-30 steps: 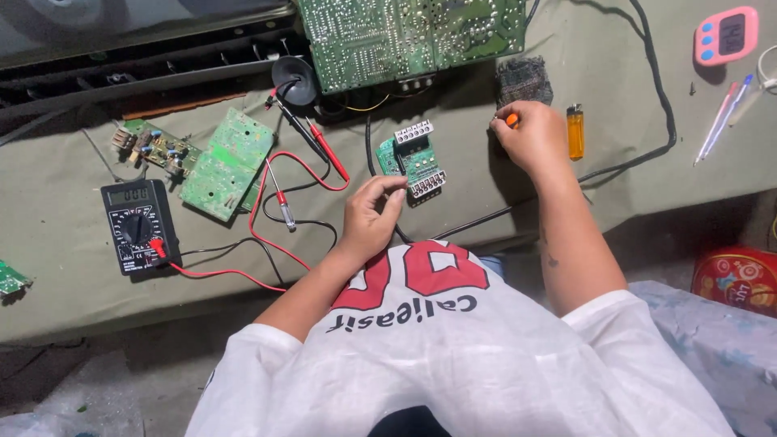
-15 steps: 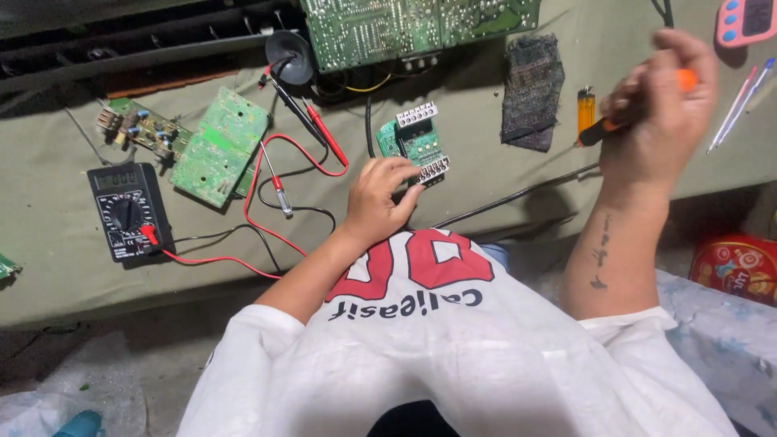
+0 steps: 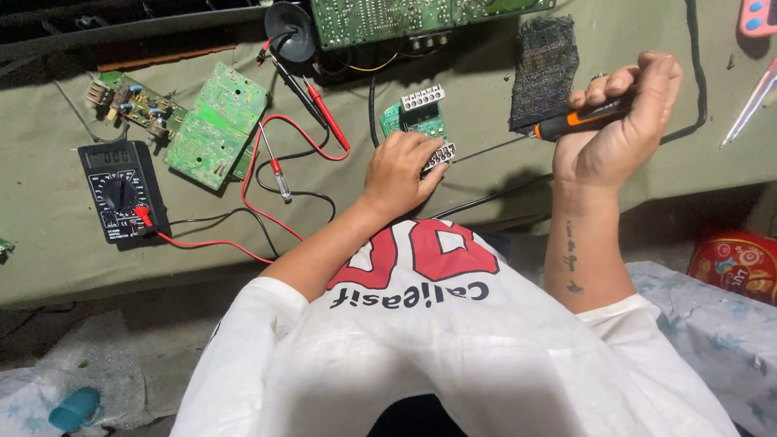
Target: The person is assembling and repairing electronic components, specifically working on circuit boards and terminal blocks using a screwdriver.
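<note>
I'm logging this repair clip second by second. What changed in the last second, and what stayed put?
The right hand took the orange-and-black screwdriver off the green cloth beside the lighter and raised it; its shaft now points toward the small green circuit board. The left hand stayed on that board's near edge. The multimeter, its red and black leads and the other boards lie as before.

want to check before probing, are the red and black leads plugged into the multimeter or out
In, as far as visible: red lead and black lead both run to the multimeter and end at its lower right corner.
</note>
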